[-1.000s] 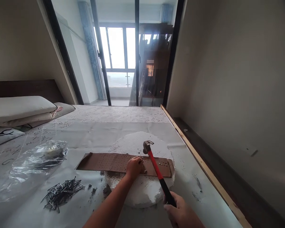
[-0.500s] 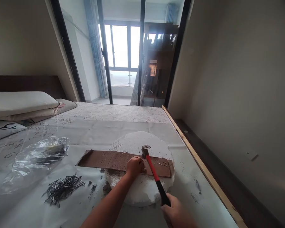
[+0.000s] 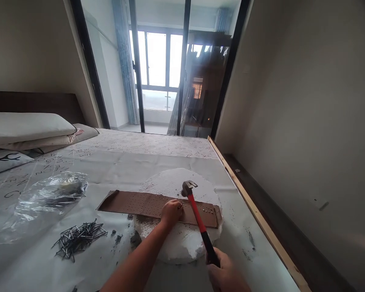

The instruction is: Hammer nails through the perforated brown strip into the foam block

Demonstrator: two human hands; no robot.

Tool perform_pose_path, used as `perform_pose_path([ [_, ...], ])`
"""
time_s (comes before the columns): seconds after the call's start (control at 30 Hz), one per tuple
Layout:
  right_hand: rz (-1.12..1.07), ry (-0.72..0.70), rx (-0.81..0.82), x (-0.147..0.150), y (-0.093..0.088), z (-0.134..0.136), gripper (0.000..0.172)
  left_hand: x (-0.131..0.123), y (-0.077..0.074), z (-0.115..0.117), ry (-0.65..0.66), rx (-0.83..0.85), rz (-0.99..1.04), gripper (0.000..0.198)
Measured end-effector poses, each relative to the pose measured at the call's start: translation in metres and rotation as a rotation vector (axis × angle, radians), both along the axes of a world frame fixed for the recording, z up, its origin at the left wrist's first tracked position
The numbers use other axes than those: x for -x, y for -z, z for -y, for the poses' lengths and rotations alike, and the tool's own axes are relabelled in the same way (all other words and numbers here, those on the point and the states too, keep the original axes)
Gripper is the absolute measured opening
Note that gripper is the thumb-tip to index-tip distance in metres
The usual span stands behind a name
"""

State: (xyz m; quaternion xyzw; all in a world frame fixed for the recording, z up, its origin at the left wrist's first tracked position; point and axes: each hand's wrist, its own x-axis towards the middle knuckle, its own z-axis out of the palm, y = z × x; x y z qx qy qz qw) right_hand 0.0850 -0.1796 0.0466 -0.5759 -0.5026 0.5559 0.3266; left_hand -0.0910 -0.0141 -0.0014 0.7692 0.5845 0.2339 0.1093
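Note:
My right hand (image 3: 220,267) is wrapped round the black grip of a red and black claw hammer (image 3: 197,213). The hammer's metal head is raised near the far edge of a brown strip dotted with small holes (image 3: 136,204). My left hand (image 3: 170,211) rests on the strip, its fingers pinched round a small nail (image 3: 182,204), partly hidden. Several nail heads (image 3: 208,210) show near the strip's right end. Under the strip lies a rough white round slab (image 3: 179,243).
A pile of loose nails (image 3: 79,239) lies at the left, with a clear plastic bag (image 3: 53,194) behind it. Dark crumbs (image 3: 136,239) lie beside the slab. A wooden rail (image 3: 258,215) runs along the right edge. Pillows (image 3: 27,127) are at the far left.
The hammer head has risen slightly and tilted away from the strip. My left hand stays pinched in nearly the same place. The view has shifted a little.

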Motion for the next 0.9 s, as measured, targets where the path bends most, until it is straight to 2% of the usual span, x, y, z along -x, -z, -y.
perform_pose_path([
  [0.2,0.015,-0.024,-0.015,0.000,0.001,-0.001,0.007,0.000,-0.002,0.000,-0.008,0.024,-0.001,0.024],
  [0.33,0.042,0.021,0.020,0.005,0.005,0.000,0.005,0.002,-0.001,-0.002,-0.009,0.026,0.069,0.018],
  [0.43,0.052,0.027,0.044,0.007,0.004,-0.001,0.004,0.007,0.000,-0.002,0.015,0.033,0.133,0.024],
  [0.53,0.002,0.023,-0.004,0.006,0.002,-0.001,0.004,0.017,-0.003,0.004,0.062,-0.018,0.143,0.031],
  [0.63,-0.069,0.078,0.004,0.009,0.002,0.001,0.006,0.024,-0.008,0.015,0.071,-0.115,0.056,0.028],
  [0.77,-0.124,0.044,0.097,0.014,0.004,0.000,0.010,0.025,-0.015,0.025,-0.016,-0.098,-0.110,0.054],
  [0.83,-0.110,0.045,0.115,0.014,0.005,-0.001,0.012,0.024,-0.018,0.024,-0.037,-0.051,-0.159,0.048],
  [0.9,-0.132,0.050,0.113,0.011,0.007,-0.002,0.012,0.024,-0.021,0.020,-0.025,-0.044,-0.179,0.031],
])
